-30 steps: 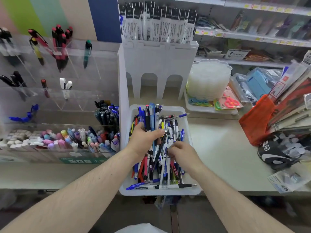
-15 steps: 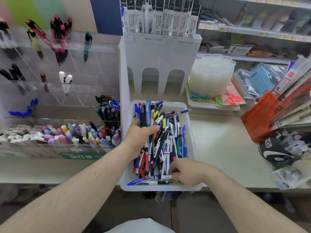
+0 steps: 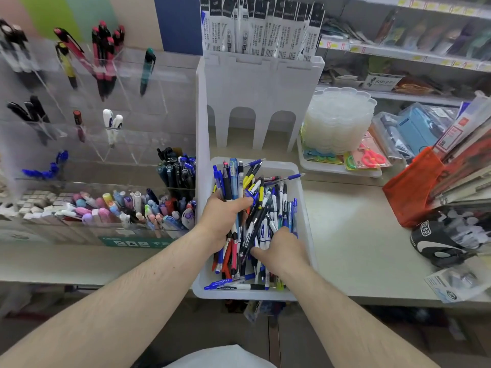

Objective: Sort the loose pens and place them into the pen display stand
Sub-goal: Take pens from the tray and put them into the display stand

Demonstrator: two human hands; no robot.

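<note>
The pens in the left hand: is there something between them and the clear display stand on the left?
Yes. The tall white plastic panel stands upright between the white bin and the clear display stand. The left hand holding the bundle of pens would probably have to lift over or pass in front of it.
</note>
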